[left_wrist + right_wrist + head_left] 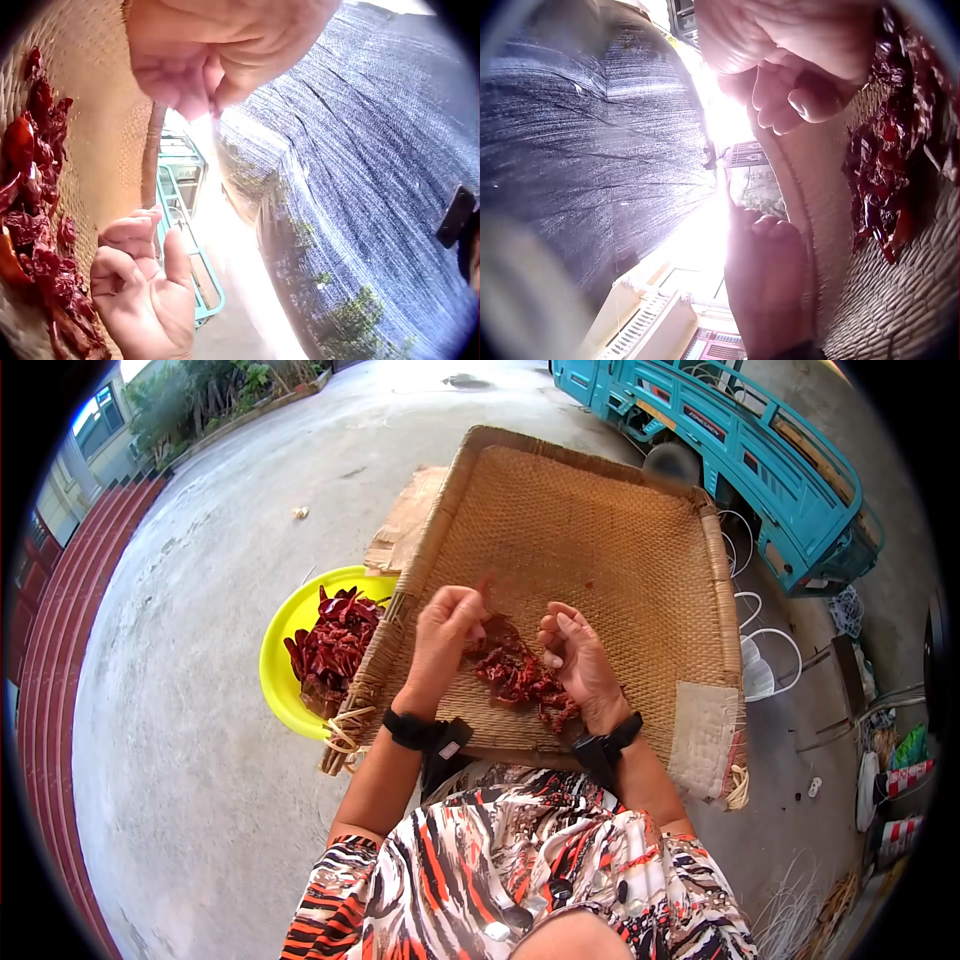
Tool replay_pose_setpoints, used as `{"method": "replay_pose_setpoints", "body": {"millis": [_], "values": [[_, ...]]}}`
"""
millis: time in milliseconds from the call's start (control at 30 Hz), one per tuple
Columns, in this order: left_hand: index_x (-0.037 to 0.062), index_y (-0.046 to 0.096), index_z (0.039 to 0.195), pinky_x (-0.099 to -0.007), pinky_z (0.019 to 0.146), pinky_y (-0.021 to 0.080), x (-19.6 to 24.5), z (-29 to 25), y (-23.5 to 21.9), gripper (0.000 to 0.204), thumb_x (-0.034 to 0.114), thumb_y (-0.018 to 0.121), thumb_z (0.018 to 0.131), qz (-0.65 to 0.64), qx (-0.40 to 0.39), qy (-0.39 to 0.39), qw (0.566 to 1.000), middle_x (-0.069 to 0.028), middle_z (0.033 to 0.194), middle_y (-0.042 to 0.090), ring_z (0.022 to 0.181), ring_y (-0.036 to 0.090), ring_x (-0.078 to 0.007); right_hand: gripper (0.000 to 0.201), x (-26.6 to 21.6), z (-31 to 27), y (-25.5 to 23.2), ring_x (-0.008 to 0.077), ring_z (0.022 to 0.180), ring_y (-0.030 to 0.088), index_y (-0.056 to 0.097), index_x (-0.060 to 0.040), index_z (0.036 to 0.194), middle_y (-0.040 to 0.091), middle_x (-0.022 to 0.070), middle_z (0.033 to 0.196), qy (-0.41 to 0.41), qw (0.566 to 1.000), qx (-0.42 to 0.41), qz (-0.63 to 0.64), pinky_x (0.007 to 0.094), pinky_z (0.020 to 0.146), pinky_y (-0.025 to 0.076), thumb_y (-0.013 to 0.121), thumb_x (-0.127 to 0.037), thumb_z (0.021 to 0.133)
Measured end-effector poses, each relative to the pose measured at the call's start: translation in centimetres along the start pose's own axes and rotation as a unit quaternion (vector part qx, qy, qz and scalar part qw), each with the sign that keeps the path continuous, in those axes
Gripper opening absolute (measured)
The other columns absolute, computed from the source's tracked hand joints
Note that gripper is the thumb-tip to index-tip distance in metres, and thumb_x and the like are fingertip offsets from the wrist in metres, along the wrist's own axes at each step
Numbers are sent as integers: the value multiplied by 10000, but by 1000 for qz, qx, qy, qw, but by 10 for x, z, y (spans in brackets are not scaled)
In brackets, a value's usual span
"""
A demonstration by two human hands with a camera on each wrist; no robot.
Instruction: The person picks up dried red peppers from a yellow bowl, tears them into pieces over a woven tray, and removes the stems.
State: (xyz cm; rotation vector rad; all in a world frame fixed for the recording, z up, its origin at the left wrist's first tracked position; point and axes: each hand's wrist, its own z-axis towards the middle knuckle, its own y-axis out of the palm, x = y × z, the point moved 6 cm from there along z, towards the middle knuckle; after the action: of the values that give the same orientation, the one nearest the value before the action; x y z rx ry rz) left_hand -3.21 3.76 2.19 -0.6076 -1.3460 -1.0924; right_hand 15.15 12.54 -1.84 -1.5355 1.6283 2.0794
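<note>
A heap of dried red chili peppers (520,675) lies on the near part of a large woven tray (640,570). My left hand (440,640) is above the tray at the heap's left side, thumb and fingers pinching a chili pepper (486,580) that shows only as a reddish blur. In the left wrist view this hand (225,45) hides most of what it pinches. My right hand (583,660) hangs over the heap's right side, fingers loosely curled and thumb apart, with nothing seen in it. More peppers (885,180) lie below it in the right wrist view.
Left of the tray stands a yellow basin (285,680) with more dried chili peppers. Cardboard (405,520) shows behind the basin. A blue cargo tricycle (740,460) is parked at the back right, and red steps (70,660) run along the left.
</note>
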Motion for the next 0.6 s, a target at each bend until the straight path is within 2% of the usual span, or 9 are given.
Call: {"method": "replay_pose_setpoints", "body": {"millis": [67,100,133,233,267,333,400,500,600], "values": [[74,573,1025,-226,632,461,2,0,-24,146,215,546,1005,-73,147,57,985,-16,867,626,667,543,-69,256,1,2,-8,123,866,632,592,-97,1176,674,16,990,1,1000,17,10,252,615,455,596,-258,978],[74,556,1066,-237,635,466,5,-1,-36,177,241,535,1009,-126,229,93,961,-27,891,631,666,546,-78,281,1,2,-9,132,877,631,592,-92,1180,675,22,993,3,1000,18,22,260,630,459,596,-284,975],[74,514,1141,-252,635,474,4,-3,-49,258,296,516,1010,-193,304,83,929,-46,933,638,669,556,-96,307,0,3,-10,140,889,631,593,-87,1184,676,27,996,5,999,19,34,268,644,464,595,-310,973],[69,483,1215,-255,634,479,0,-1,-57,326,311,517,999,-301,294,35,907,-46,945,641,675,564,-105,380,0,7,-13,167,930,626,592,-65,1194,673,51,1023,4,997,10,74,294,705,476,572,-375,975],[58,513,1224,-257,643,482,-3,1,-57,317,262,543,984,-288,275,18,917,-35,931,641,685,569,-103,404,0,8,-13,177,944,624,592,-56,1197,671,60,1035,3,996,4,87,303,728,480,561,-394,977],[46,543,1197,-238,626,471,-8,7,-43,294,230,573,969,-144,170,2,975,-37,932,642,684,574,-89,448,1,8,-11,195,985,611,589,-38,1197,664,77,1059,3,994,5,106,328,784,477,538,-427,980],[34,597,1110,-213,628,463,-12,5,-18,225,176,620,936,-64,51,-50,995,-23,899,639,692,580,-74,485,1,8,-8,213,1018,600,585,-24,1201,658,91,1079,6,992,5,129,350,829,469,522,-451,981],[41,599,1062,-227,626,473,-18,0,16,237,232,656,933,68,-135,-92,984,-8,866,625,709,582,-80,511,3,9,3,235,1038,589,583,-12,1201,653,103,1087,19,985,6,170,368,865,456,515,-467,977],[34,609,1000,-237,607,461,-21,-15,33,272,286,676,924,189,-235,-109,947,-6,824,611,699,561,-73,508,8,11,12,244,1013,583,599,-5,1178,654,107,1062,30,977,-4,210,369,857,453,518,-463,974]]}}
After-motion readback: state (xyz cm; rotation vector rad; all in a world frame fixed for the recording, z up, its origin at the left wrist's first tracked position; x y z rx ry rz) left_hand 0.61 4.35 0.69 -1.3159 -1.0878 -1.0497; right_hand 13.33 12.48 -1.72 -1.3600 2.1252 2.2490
